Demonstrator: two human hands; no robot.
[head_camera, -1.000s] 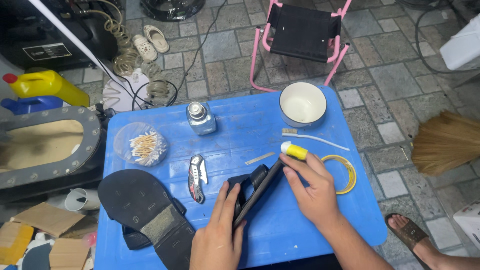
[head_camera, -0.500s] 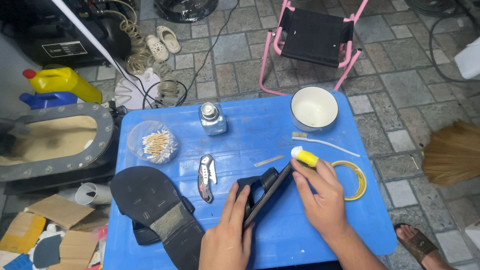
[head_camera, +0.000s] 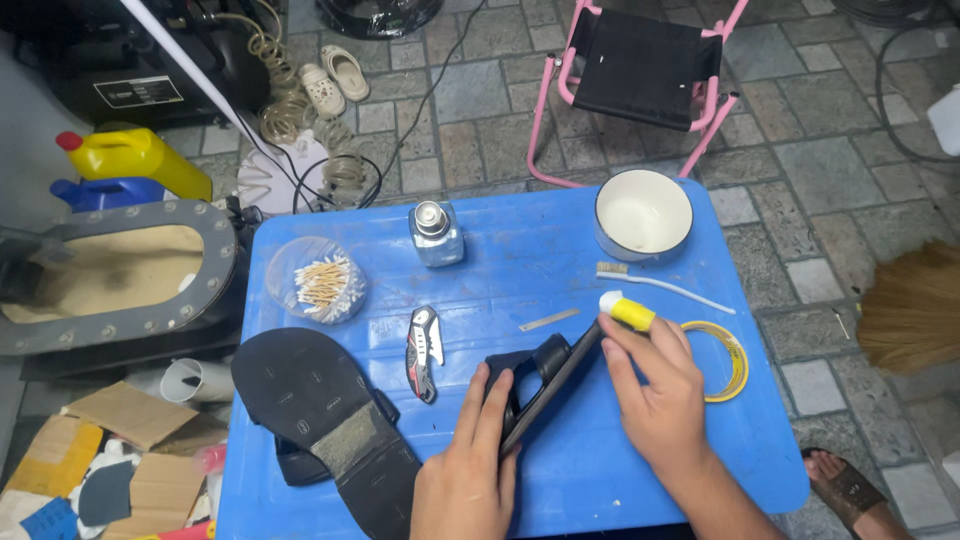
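While on edge, black sandal (head_camera: 540, 385) between both hands, near table's (head_camera: 760, 460) front rim.

On the blue table (head_camera: 560, 250), the left hand (head_camera: 470, 470) grips a black sandal (head_camera: 535, 385) tilted on edge near the front edge, while the right hand (head_camera: 655, 395) presses a yellow glue tube (head_camera: 627, 311) to its sole tip. Another sandal (head_camera: 320, 425) lies sole-up at the front-left corner.

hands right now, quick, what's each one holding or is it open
Left hand: closed on the black sandal, propping it on edge on the blue table.
Right hand: closed on the yellow tube, tip at the sandal's sole.
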